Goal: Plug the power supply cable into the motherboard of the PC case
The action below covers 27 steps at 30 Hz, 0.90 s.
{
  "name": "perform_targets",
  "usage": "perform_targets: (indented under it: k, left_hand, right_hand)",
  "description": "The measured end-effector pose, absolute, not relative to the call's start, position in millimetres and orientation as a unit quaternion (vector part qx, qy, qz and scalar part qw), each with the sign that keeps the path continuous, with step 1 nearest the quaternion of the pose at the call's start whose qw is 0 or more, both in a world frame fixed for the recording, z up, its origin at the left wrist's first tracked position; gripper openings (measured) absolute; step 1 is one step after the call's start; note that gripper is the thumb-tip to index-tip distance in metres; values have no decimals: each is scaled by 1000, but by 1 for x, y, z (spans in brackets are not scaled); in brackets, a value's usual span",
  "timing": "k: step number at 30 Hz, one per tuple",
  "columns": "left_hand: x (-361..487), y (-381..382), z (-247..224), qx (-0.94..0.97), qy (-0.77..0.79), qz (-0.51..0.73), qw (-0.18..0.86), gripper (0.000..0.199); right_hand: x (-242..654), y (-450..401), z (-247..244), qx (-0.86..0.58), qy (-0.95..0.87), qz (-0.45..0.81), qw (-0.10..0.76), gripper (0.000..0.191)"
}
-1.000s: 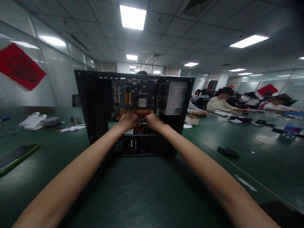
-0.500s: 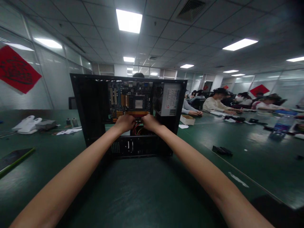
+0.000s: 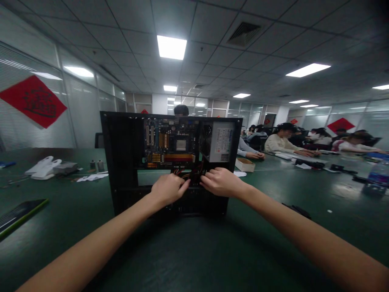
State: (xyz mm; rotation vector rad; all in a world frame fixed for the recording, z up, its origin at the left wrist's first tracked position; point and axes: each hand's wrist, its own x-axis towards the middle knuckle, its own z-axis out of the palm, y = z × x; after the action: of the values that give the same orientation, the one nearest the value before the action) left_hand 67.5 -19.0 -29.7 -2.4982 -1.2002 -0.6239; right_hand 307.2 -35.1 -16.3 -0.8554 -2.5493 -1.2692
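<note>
A black computer case (image 3: 121, 162) stands on the green table, its open side towards me. Inside it are a motherboard (image 3: 167, 140), a power supply (image 3: 221, 141) at the upper right, and memory slots (image 3: 178, 158) with an orange-red strip. Below the board hang several coloured cables (image 3: 184, 174). My left hand (image 3: 168, 188) has its fingers curled at these cables, thumb towards the right. My right hand (image 3: 221, 181) is just under the power supply, fingers bent towards the left hand; whatever lies in its fingertips is too dark to make out.
At the left are a white plastic bag (image 3: 47, 167), a grey box (image 3: 65, 168) and a green-edged dark device (image 3: 21, 215). A small open box (image 3: 244, 165) is right of the case. Further right stands a water bottle (image 3: 377, 178). Co-workers (image 3: 282, 142) sit along the tables.
Both hands have come down from the memory slots to the cables below, and the right hand has moved off to the right. The orange-red memory strip now shows uncovered.
</note>
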Motion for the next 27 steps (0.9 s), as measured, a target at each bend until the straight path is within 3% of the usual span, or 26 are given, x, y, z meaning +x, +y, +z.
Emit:
perform_targets:
  k: [8, 12, 18, 27]
  left_hand:
    - [61, -5, -30, -875, -397, -204, 188, 63]
    - [47, 12, -29, -868, -411, -232, 152, 57]
    - [41, 36, -27, -842, -415, -346, -5, 65]
    - [25, 51, -28, -811, -416, -411, -20, 66]
  right_hand:
    - [352, -34, -18, -118, -853, -499, 101, 33]
    - [336, -22, -27, -135, -844, -497, 148, 35]
    - [323, -15, -33, -155, -834, -498, 178, 42]
    - [297, -24, -31, -145, -839, -492, 179, 49]
